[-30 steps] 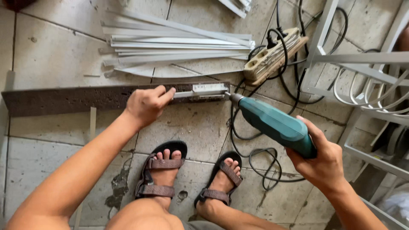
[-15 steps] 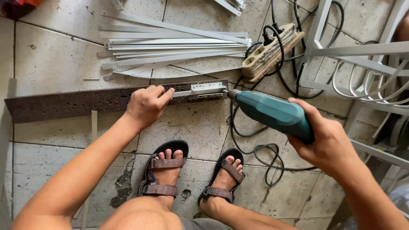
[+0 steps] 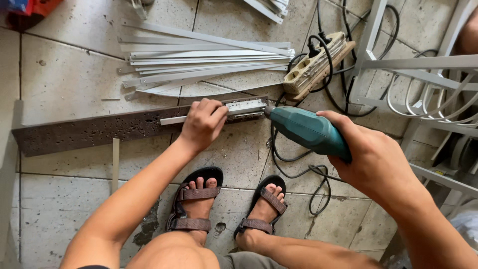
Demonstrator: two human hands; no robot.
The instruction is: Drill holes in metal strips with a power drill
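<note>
Since a second ago the teal electric drill [image 3: 306, 130] had swung lower, its tip at the end of the short silver metal rail [image 3: 241, 107] lying on a dark pitted board [image 3: 89, 132] on the tiled floor. Right hand [image 3: 371, 157] gripped the drill, left hand [image 3: 201, 123] was clamped on the rail. Pale metal strips [image 3: 209, 62] lay just beyond.

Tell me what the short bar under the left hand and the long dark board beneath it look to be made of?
The short bar looks like bare metal, probably aluminium: pale silver with a dull sheen. The long dark board looks like wood, though that is uncertain: matte brown-black surface, pitted with many small holes.
</note>
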